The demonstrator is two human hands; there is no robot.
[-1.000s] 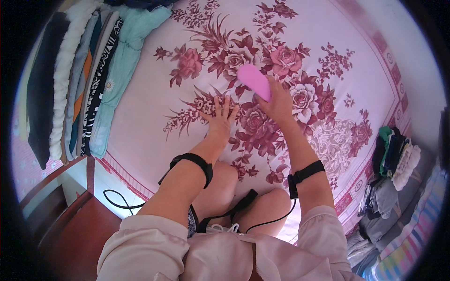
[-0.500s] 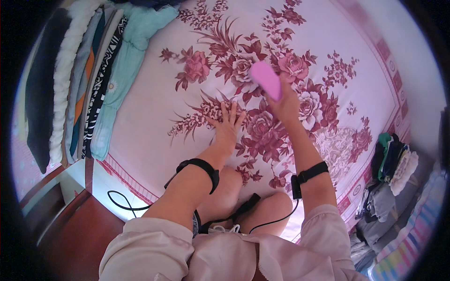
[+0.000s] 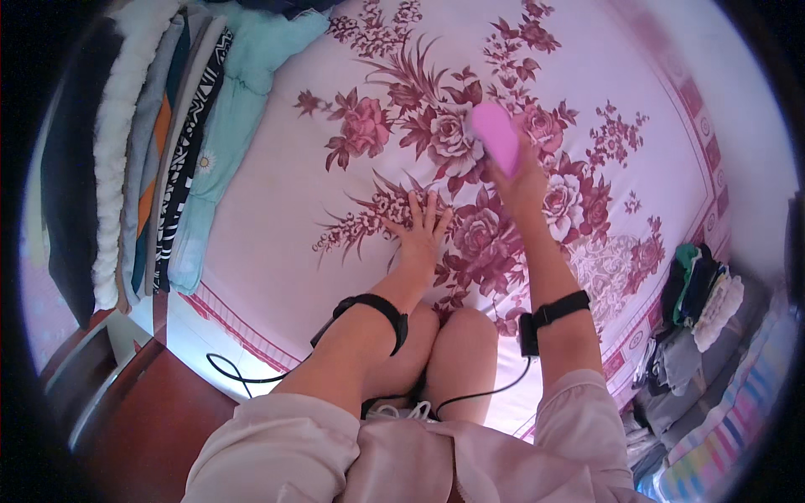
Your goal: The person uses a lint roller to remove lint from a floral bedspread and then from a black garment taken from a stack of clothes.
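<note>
A pink oblong tool with a rounded, brush-like back (image 3: 495,137) is gripped in my right hand (image 3: 523,186), over the rose print of the bedsheet (image 3: 268,193). Its underside is hidden, and motion smears its edges. To the left of it and nearer to me, my left hand (image 3: 419,236) lies flat on the sheet with its fingers spread. The sheet is pale pink with large dark-red flowers and looks mostly smooth around both hands.
Folded clothes, among them a mint-green garment (image 3: 225,159) and a white fluffy one (image 3: 113,168), line the left side. A reddish-brown wooden piece (image 3: 151,419) stands at lower left. More clothes (image 3: 704,289) are piled at right. Black cables (image 3: 490,392) run from my forearm straps.
The view has shifted a little, and my knees have come closer together. My right hand and the pink tool have moved slightly away from me. My left hand rests at about the same spot.
</note>
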